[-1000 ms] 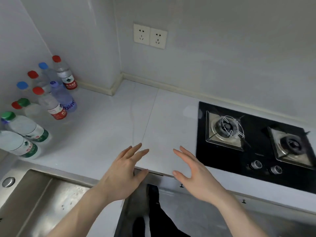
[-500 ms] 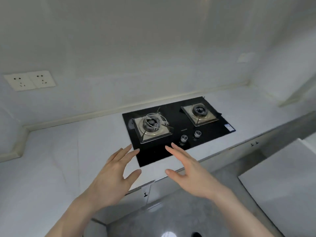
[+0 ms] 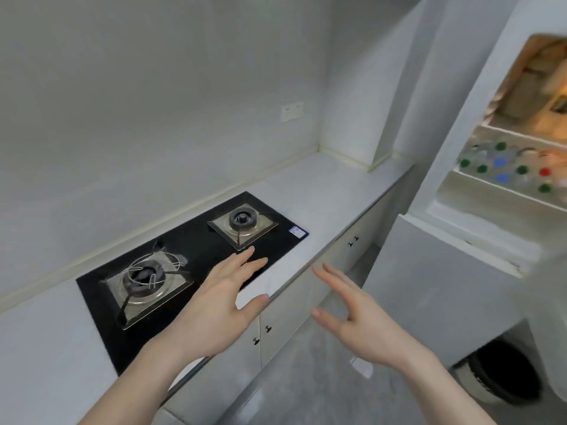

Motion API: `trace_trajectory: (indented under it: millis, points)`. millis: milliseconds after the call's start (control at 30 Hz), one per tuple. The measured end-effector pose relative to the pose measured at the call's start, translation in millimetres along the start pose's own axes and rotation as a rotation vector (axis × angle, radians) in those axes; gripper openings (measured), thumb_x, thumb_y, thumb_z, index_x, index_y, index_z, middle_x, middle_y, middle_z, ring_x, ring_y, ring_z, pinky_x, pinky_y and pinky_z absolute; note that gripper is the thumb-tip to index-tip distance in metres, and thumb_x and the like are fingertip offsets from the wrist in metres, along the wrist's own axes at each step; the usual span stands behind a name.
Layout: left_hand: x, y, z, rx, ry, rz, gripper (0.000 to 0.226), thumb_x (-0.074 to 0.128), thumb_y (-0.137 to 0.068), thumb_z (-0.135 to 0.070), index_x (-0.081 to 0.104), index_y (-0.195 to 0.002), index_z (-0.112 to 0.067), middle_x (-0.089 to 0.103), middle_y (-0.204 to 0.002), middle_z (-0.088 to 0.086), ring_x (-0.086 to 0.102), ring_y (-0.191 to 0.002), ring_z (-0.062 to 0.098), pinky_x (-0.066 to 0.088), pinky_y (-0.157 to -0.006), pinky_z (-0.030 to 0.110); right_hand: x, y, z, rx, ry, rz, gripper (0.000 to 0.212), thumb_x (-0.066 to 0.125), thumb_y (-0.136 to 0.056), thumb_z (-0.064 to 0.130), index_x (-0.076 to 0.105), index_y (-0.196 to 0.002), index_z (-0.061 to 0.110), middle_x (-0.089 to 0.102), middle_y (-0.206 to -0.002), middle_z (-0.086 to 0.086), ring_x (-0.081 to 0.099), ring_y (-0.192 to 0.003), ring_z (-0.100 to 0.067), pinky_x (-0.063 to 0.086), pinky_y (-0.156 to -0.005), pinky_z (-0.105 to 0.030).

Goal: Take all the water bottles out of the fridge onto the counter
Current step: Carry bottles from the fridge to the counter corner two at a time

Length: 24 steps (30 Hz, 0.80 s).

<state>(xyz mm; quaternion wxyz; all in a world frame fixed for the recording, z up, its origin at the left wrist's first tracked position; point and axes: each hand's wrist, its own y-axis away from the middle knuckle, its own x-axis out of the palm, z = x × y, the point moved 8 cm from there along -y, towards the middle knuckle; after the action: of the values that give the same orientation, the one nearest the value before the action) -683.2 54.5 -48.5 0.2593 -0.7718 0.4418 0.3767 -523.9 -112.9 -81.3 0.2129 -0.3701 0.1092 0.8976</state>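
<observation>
Both my hands are out in front of me with nothing in them: my left hand (image 3: 221, 305) floats over the near edge of the bench (image 3: 319, 191), its fingers (image 3: 245, 259) straight and slightly apart above the front of the black stove (image 3: 196, 240), and my right hand (image 3: 359, 320) hangs past the bench edge over the floor, its fingers spread and loose. Off to my right the fridge (image 3: 460, 216) stands open, and on a lit shelf inside I can see a cluster of water bottles (image 3: 503, 170) standing upright, mostly green caps with a couple of blue and one red. They look blurred, so I cannot count them exactly. The stretch of bench I can see here carries only the stove, no bottles. Judging from this, a good batch is left to fetch, and I reckon my next job is to reach into that shelf and carry more across.
</observation>
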Motion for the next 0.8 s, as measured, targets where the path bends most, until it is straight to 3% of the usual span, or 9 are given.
trace_trajectory:
  millis: [67,167,267,367,500,633,733,800]
  points:
    - [19.2,-31.8,-26.5,0.039,-0.001,0.009,0.061,0.053,-0.098,-0.056,0.029,-0.154,-0.050,0.006,-0.163,-0.034,0.002,-0.152,-0.006,0.011,-0.123,0.024,-31.1,0.0,-28.9,0.006,0.019,-0.037,0.071,0.063,-0.098,0.053,0.024,-0.156,0.056,0.008,-0.165,0.035,0.009,-0.147,0.020,0.016,-0.123,-0.016]
    - [47.1,-74.8,-63.8,0.085,-0.007,0.032,0.061,0.054,-0.098,-0.056,0.030,-0.153,-0.051,0.006,-0.162,-0.036,0.001,-0.151,-0.008,0.012,-0.123,0.024,-75.7,1.7,-71.7,0.046,0.013,-0.082,0.071,0.062,-0.097,0.054,0.024,-0.157,0.056,0.008,-0.166,0.034,0.008,-0.151,0.015,0.018,-0.125,-0.021]
    - [70.1,-115.0,-103.8,0.132,-0.006,0.043,0.061,0.055,-0.098,-0.055,0.031,-0.153,-0.050,0.008,-0.162,-0.035,0.001,-0.151,-0.010,0.009,-0.119,0.018,-120.4,5.0,-106.4,0.075,0.028,-0.129,0.070,0.062,-0.097,0.055,0.025,-0.157,0.053,0.007,-0.166,0.035,0.008,-0.150,0.017,0.017,-0.118,-0.010]
    - [92.1,-158.2,-144.4,0.200,-0.001,0.076,0.060,0.056,-0.097,-0.054,0.034,-0.152,-0.050,0.010,-0.163,-0.033,0.005,-0.151,-0.007,0.013,-0.122,0.021,-164.8,9.9,-137.9,0.120,0.023,-0.190,0.070,0.062,-0.096,0.056,0.026,-0.156,0.055,0.008,-0.165,0.036,0.010,-0.149,0.018,0.014,-0.111,-0.001]
    - [117.6,-208.0,-186.7,0.297,-0.014,0.134,0.058,0.057,-0.097,-0.053,0.035,-0.151,-0.050,0.011,-0.163,-0.032,0.008,-0.152,-0.004,0.017,-0.125,0.027,-207.9,14.3,-171.0,0.184,0.035,-0.262,0.069,0.063,-0.097,0.054,0.027,-0.156,0.054,0.008,-0.165,0.036,0.008,-0.149,0.017,0.007,-0.113,-0.005]
    - [142.0,-255.4,-220.8,0.376,-0.006,0.194,0.058,0.057,-0.097,-0.053,0.036,-0.151,-0.050,0.011,-0.164,-0.031,0.006,-0.151,-0.006,0.016,-0.122,0.022,-240.7,14.0,-197.3,0.245,0.025,-0.325,0.069,0.063,-0.098,0.050,0.026,-0.157,0.053,0.008,-0.166,0.033,0.006,-0.150,0.016,0.003,-0.109,0.001]
    - [155.9,-290.6,-241.3,0.438,-0.007,0.225,0.059,0.058,-0.097,-0.053,0.037,-0.151,-0.048,0.011,-0.164,-0.030,0.006,-0.151,-0.005,0.021,-0.123,0.026,-262.3,7.8,-213.0,0.287,0.036,-0.366,0.070,0.062,-0.098,0.052,0.026,-0.157,0.053,0.006,-0.166,0.035,0.007,-0.151,0.014,0.008,-0.117,-0.009]
    - [164.7,-315.6,-253.0,0.490,-0.004,0.248,0.059,0.058,-0.097,-0.053,0.036,-0.151,-0.049,0.011,-0.164,-0.030,0.006,-0.151,-0.006,0.016,-0.120,0.019,-277.5,0.5,-224.0,0.308,0.054,-0.408,0.070,0.063,-0.097,0.052,0.026,-0.157,0.053,0.005,-0.166,0.036,0.008,-0.151,0.014,0.011,-0.119,-0.014]
